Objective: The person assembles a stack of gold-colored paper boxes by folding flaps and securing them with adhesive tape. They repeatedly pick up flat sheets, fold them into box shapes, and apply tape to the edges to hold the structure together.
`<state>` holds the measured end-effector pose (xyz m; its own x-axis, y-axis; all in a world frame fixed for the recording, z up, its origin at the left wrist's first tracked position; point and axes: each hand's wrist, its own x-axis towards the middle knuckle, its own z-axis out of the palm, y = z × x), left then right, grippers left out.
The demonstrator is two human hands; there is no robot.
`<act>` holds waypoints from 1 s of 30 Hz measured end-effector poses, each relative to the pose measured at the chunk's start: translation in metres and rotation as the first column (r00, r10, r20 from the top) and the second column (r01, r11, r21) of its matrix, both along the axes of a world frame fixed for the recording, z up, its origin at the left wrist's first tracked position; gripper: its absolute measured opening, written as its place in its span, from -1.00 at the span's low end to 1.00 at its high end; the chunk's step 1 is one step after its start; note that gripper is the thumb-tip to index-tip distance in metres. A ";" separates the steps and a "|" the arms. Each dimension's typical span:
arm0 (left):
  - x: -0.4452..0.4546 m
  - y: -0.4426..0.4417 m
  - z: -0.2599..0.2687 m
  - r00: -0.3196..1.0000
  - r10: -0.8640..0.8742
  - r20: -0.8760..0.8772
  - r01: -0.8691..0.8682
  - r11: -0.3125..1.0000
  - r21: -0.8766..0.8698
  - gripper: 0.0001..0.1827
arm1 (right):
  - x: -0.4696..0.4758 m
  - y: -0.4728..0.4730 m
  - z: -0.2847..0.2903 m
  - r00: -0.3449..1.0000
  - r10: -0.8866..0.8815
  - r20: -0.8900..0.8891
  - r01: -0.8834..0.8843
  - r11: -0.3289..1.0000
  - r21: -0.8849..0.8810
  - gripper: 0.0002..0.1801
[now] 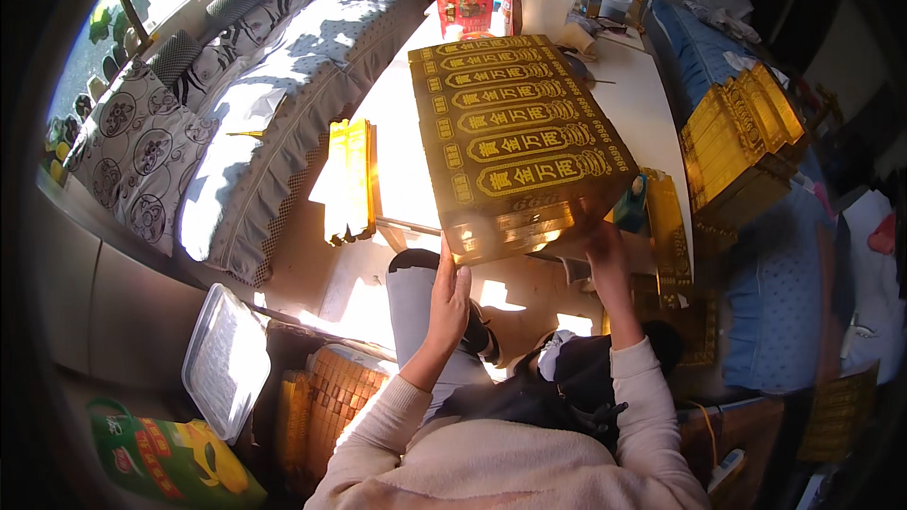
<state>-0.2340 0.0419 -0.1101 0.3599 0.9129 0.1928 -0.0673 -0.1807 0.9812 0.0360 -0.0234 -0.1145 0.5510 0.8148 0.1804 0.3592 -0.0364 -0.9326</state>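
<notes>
A large block of gold-printed boxes in a row [517,120], bearing writing, is held up at the near end of the white table [404,177]. My left hand [451,294] grips its lower left corner, the thumb against the near side. On the lower right, my right hand [608,255] holds the block too; its fingertips are in shadow and blurred. A stack of flat gold strips [350,180] lies at the table's left edge. Another flat gold piece [667,234] lies at the right edge, beside a dark green object [631,205].
Gold boxes [740,142] are piled on the blue-covered sofa [772,297] at right. A patterned sofa [283,120] runs along the left. A red packet [464,7] and a translucent pitcher [544,0] stand farther back. A clear plastic lid [227,361] is at lower left.
</notes>
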 end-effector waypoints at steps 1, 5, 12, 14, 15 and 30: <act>-0.003 0.008 -0.016 0.997 0.071 -0.012 -0.071 0.997 -0.025 -0.39 | -0.004 -0.006 0.000 0.992 -0.019 0.124 0.018 1.000 0.006 -0.69; -0.017 0.022 -0.013 0.992 0.114 0.052 -0.104 0.983 -0.154 -0.57 | -0.020 -0.024 -0.007 0.997 -0.031 -0.072 0.030 0.999 -0.021 -0.71; -0.006 -0.017 -0.038 0.893 0.437 0.107 -0.381 0.861 -0.338 -0.67 | 0.013 -0.026 0.018 0.941 -0.286 0.183 0.254 0.950 0.180 -0.73; 0.009 -0.039 -0.054 0.923 0.374 0.088 -0.328 0.887 -0.326 -0.71 | 0.031 -0.019 0.018 0.912 -0.362 0.191 0.330 0.926 0.181 -0.71; 0.016 -0.047 -0.062 0.953 0.280 0.112 -0.219 0.898 -0.382 -0.71 | 0.041 -0.014 0.016 0.898 -0.396 0.192 0.365 0.913 0.181 -0.69; 0.166 -0.055 -0.008 0.822 -0.327 0.466 0.562 0.595 -0.574 -0.69 | 0.116 0.020 -0.003 0.967 -0.253 0.001 0.252 0.964 -0.083 -0.64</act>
<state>-0.0682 -0.0128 -0.1179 0.7917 0.5674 -0.2266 -0.2448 0.6344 0.7332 0.1517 -0.0035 -0.1176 0.7421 0.6608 0.1128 0.3199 -0.2013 -0.9258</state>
